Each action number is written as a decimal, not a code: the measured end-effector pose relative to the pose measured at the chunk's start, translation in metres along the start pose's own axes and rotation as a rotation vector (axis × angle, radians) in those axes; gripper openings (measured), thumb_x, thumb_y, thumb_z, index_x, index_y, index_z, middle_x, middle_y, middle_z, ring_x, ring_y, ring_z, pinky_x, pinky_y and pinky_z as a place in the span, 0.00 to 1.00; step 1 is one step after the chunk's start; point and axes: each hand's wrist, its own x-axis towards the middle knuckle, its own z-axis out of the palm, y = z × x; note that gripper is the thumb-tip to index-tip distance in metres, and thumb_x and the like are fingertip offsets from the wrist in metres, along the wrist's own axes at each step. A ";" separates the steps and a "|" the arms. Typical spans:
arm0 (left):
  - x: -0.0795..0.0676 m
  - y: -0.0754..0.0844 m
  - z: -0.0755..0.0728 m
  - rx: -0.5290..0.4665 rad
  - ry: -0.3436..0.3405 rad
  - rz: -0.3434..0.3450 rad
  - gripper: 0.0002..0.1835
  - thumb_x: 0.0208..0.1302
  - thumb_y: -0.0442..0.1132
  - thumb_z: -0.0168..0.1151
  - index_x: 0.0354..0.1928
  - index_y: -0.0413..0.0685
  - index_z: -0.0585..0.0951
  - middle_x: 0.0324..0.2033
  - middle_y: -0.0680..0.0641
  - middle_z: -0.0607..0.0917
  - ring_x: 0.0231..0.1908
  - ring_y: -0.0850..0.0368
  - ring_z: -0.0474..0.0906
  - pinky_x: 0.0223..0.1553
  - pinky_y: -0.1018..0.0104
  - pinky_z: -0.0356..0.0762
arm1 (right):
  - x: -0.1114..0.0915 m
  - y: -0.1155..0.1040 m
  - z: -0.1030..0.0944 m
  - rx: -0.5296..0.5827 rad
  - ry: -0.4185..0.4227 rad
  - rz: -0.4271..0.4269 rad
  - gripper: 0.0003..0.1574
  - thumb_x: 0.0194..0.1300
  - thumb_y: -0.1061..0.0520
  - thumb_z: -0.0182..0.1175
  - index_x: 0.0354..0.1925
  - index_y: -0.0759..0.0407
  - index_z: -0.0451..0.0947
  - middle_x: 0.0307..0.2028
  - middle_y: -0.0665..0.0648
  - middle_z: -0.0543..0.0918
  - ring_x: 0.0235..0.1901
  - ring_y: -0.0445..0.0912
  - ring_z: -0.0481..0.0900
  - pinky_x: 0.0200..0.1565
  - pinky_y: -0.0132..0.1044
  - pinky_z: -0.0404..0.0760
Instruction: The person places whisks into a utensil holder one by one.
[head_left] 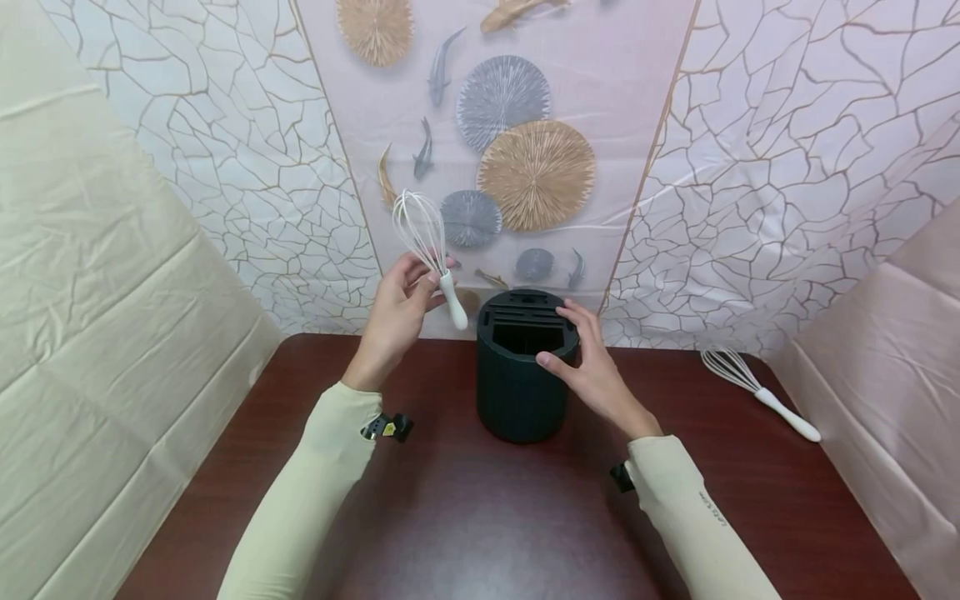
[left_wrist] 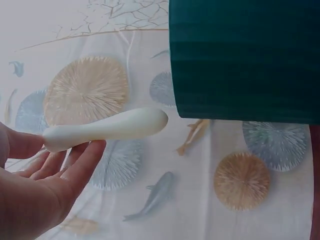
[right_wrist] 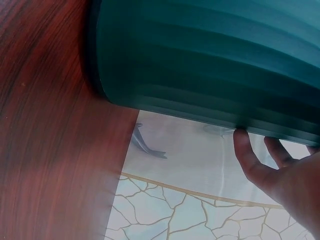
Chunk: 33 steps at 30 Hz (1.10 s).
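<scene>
My left hand (head_left: pixel 397 312) pinches a white whisk (head_left: pixel 454 304) where the handle meets the wires. The whisk is tilted in the air, wires up and handle tip down, just left of a dark green cylindrical utensil holder (head_left: pixel 521 400). In the left wrist view the whisk handle (left_wrist: pixel 110 131) points toward the holder (left_wrist: pixel 245 60), apart from it. The holder stands upright on the table, its black slotted top facing up. My right hand (head_left: pixel 596 375) grips its upper right side, thumb at the front rim. Bent fingers (right_wrist: pixel 245 150) touch its ribbed wall in the right wrist view.
A second white whisk (head_left: pixel 783 412) lies near the right edge of the dark red-brown table (head_left: pixel 450 517). Patterned cloth (head_left: pixel 247 167) hangs behind the table, and pale cloth walls (head_left: pixel 97 333) flank both sides.
</scene>
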 end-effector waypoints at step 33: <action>0.012 -0.016 0.048 0.027 0.059 0.051 0.25 0.73 0.27 0.63 0.70 0.34 0.74 0.54 0.34 0.86 0.53 0.40 0.87 0.46 0.60 0.88 | 0.001 0.002 0.003 0.007 0.026 -0.001 0.52 0.71 0.37 0.68 0.83 0.40 0.53 0.83 0.42 0.44 0.82 0.53 0.47 0.73 0.71 0.55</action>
